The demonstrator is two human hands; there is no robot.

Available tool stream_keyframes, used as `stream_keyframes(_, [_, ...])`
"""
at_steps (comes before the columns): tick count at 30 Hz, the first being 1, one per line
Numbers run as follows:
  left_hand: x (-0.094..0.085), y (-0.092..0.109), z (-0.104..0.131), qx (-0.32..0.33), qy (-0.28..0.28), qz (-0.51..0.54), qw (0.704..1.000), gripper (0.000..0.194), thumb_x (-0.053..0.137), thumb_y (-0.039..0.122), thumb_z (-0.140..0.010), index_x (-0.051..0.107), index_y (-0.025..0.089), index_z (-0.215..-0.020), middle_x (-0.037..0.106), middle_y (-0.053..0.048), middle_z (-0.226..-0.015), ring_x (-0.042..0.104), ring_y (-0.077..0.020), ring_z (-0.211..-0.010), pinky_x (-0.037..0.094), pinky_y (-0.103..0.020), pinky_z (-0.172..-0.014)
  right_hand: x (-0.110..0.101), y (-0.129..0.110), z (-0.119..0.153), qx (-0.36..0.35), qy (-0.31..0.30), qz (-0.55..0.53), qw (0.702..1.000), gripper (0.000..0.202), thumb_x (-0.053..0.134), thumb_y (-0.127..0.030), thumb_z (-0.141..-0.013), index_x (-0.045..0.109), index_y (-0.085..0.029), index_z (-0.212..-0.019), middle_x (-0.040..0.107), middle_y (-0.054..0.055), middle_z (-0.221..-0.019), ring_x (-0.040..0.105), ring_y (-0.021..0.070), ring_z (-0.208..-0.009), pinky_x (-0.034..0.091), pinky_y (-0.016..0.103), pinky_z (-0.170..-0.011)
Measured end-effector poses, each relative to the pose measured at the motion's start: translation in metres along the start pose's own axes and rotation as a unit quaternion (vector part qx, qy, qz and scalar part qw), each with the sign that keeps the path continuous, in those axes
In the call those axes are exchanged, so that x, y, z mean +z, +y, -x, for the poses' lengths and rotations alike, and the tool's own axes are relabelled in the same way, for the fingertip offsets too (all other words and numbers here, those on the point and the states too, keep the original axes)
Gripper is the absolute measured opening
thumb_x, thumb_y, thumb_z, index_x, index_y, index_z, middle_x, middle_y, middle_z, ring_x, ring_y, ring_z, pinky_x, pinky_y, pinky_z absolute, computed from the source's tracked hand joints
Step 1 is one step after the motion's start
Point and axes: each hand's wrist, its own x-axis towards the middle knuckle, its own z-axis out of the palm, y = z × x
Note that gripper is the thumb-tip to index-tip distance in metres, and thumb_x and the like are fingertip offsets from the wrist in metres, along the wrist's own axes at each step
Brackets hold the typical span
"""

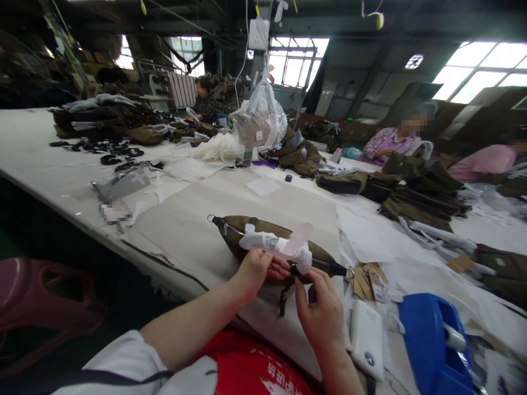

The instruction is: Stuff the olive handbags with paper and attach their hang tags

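Observation:
An olive-green bag [234, 224] with black trim and a zipper lies on the table in front of me, a metal ring at each end. Its handle is wrapped in white padding [263, 240], and a pale strip [300, 237] lies across it. My left hand [263, 269] is closed at the bag's near side, just below the wrapped handle, its fingertips on a black strap [284, 299]. My right hand [323, 304] is closed too, thumb and fingers pinching that strap beside a small dark round piece [293, 270]. The fingers partly hide the strap, whose end hangs down towards me.
To the right are a white box-like device [367, 334], a blue tape dispenser [432, 340] and brown cardboard tags [368, 280]. More olive bags [420, 197] are piled beyond, near co-workers. A plastic bag [261, 123] hangs from a post; a pink stool [45, 296] stands left.

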Motion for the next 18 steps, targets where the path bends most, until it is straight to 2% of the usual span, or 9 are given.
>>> stream_keyframes(4, [-0.004, -0.004, -0.004, 0.016, -0.008, -0.038, 0.999, 0.039, 0.066, 0.049, -0.078, 0.065, 0.010, -0.078, 0.072, -0.010, -0.072, 0.069, -0.0162, -0.062, 0.056, -0.026, -0.061, 0.000, 0.003, 0.001, 0.007, -0.008, -0.002, 1.000, 0.016, 0.054, -0.029, -0.094, 0.061, -0.020, -0.105, 0.063, 0.007, -0.106, 0.052, 0.0111, -0.059, 0.046, 0.029, -0.060])
stream_keyframes(8, [-0.009, -0.004, 0.001, 0.037, -0.006, -0.152, 0.988, 0.023, 0.062, 0.034, -0.082, 0.067, 0.012, -0.089, 0.074, -0.007, -0.078, 0.063, -0.0116, -0.052, 0.051, -0.023, -0.054, -0.001, 0.004, 0.000, 0.011, 0.003, 0.011, 1.000, 0.019, 0.054, -0.030, -0.094, 0.062, -0.020, -0.107, 0.064, 0.007, -0.105, 0.054, 0.0123, -0.061, 0.046, 0.029, -0.061])
stream_keyframes(12, [-0.009, -0.003, 0.007, 0.097, -0.034, -0.344, 0.933, 0.017, 0.055, 0.022, -0.081, 0.071, 0.016, -0.081, 0.074, -0.004, -0.075, 0.065, -0.0152, -0.062, 0.048, -0.025, -0.059, 0.001, 0.003, -0.001, 0.023, -0.004, 0.016, 1.000, 0.016, 0.055, -0.032, -0.094, 0.062, -0.020, -0.100, 0.065, 0.004, -0.093, 0.052, 0.0119, -0.057, 0.044, 0.028, -0.059])
stream_keyframes(14, [-0.006, -0.004, 0.008, 0.119, -0.035, -0.391, 0.912, 0.019, 0.054, 0.019, -0.080, 0.072, 0.017, -0.077, 0.074, -0.003, -0.075, 0.066, -0.0165, -0.067, 0.048, -0.026, -0.063, 0.001, 0.004, -0.001, 0.023, -0.007, 0.011, 1.000, 0.015, 0.055, -0.032, -0.094, 0.063, -0.019, -0.097, 0.064, 0.003, -0.089, 0.052, 0.0124, -0.058, 0.043, 0.028, -0.059])
stream_keyframes(16, [-0.002, -0.007, 0.007, 0.117, -0.036, -0.386, 0.914, 0.021, 0.053, 0.020, -0.081, 0.073, 0.017, -0.078, 0.073, -0.003, -0.075, 0.065, -0.0158, -0.066, 0.046, -0.025, -0.062, 0.001, 0.005, -0.001, 0.026, -0.012, 0.005, 1.000, 0.018, 0.054, -0.033, -0.095, 0.064, -0.019, -0.098, 0.065, 0.004, -0.090, 0.054, 0.0130, -0.061, 0.044, 0.027, -0.060])
stream_keyframes(18, [0.001, -0.010, 0.005, 0.098, -0.052, -0.341, 0.934, 0.021, 0.052, 0.021, -0.082, 0.073, 0.016, -0.080, 0.073, -0.003, -0.073, 0.063, -0.0142, -0.063, 0.045, -0.023, -0.059, 0.000, 0.007, -0.003, 0.034, -0.023, -0.004, 0.999, 0.022, 0.052, -0.034, -0.095, 0.067, -0.020, -0.103, 0.066, 0.004, -0.091, 0.056, 0.0133, -0.063, 0.044, 0.027, -0.060])
